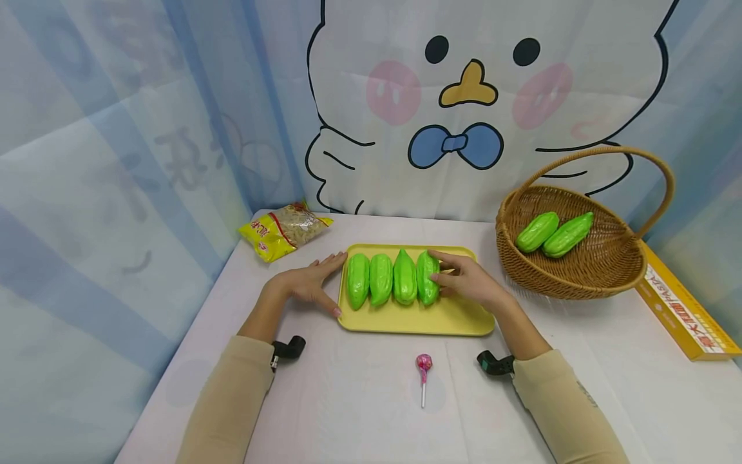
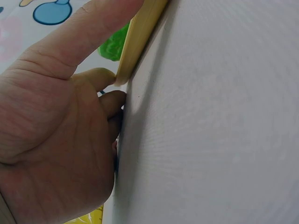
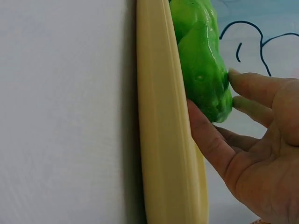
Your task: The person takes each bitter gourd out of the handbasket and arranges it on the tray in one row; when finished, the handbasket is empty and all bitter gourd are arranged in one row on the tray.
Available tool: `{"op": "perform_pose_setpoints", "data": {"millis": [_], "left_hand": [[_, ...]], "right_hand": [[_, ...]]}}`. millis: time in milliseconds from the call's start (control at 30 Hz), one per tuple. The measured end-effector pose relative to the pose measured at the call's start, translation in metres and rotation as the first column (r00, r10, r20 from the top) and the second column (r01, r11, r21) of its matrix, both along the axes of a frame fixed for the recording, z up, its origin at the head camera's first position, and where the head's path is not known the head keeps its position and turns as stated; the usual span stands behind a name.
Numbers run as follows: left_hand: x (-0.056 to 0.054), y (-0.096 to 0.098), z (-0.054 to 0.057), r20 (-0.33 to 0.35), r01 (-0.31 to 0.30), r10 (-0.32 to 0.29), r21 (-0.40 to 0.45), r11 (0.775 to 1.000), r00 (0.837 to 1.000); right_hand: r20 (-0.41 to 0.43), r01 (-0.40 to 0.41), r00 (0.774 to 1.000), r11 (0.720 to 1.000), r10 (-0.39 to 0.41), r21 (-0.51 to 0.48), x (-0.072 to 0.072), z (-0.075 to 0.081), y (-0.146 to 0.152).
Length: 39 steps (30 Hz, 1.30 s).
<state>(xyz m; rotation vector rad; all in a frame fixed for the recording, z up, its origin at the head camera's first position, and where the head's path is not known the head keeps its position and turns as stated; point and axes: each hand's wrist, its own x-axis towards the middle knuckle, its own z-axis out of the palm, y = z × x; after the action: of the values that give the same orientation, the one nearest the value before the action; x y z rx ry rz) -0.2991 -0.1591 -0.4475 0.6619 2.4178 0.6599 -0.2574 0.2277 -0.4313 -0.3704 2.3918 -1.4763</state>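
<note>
Steady the tray [image 1: 417,321] at its left edge with left hand [image 1: 306,283], loosely splayed and holding nothing | with right hand [image 1: 468,278] half-closed around the end gourd [image 1: 425,283], pinch lightly and line up beside neighbouring gourds [image 1: 380,279], without shoving | on tray, right end of row | glossy, bright green, ridged

Box [image 1: 688,303]: "PASTA" in capital letters on white ground, readable along its length; red Chinese characters, larger, follow in same line (exact wording not certain at this size). Bag [image 1: 283,231]: red print on yellow, illegible. Curtain [image 1: 180,154], left side: pale large characters, too faint to read. Wrist views: no readable text.
</note>
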Motion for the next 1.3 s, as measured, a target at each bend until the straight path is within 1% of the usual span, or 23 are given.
{"op": "perform_pose_setpoints", "data": {"millis": [400,600,1033,1133,1200,1300], "left_hand": [[-0.001,0.001,-0.001,0.003,0.012,-0.012,0.009,1.0,1.0],[-0.002,0.0,-0.002,0.003,0.017,-0.017,0.011,1.0,1.0],[-0.003,0.0,-0.003,0.007,0.009,-0.009,0.017,1.0,1.0],[-0.003,0.0,-0.004,0.01,0.006,-0.006,0.018,1.0,1.0],[-0.003,0.0,-0.004,0.009,0.006,-0.006,0.018,1.0,1.0],[-0.003,-0.001,-0.003,0.008,0.007,-0.007,0.017,1.0,1.0]], "right_hand": [[-0.024,-0.02,1.0,1.0,0.02,0.024,0.001,-0.001,0.001],[-0.027,-0.007,1.0,0.998,0.008,0.055,-0.001,-0.001,0.002],[-0.028,0.002,1.0,0.996,0.0,0.084,0.002,0.001,0.001],[-0.064,0.019,0.998,0.994,-0.012,0.106,0.002,0.003,0.002],[-0.116,0.041,0.993,0.991,-0.026,0.129,0.003,0.006,0.003],[-0.202,0.092,0.978,0.979,-0.055,0.181,0.005,0.014,0.006]]}}
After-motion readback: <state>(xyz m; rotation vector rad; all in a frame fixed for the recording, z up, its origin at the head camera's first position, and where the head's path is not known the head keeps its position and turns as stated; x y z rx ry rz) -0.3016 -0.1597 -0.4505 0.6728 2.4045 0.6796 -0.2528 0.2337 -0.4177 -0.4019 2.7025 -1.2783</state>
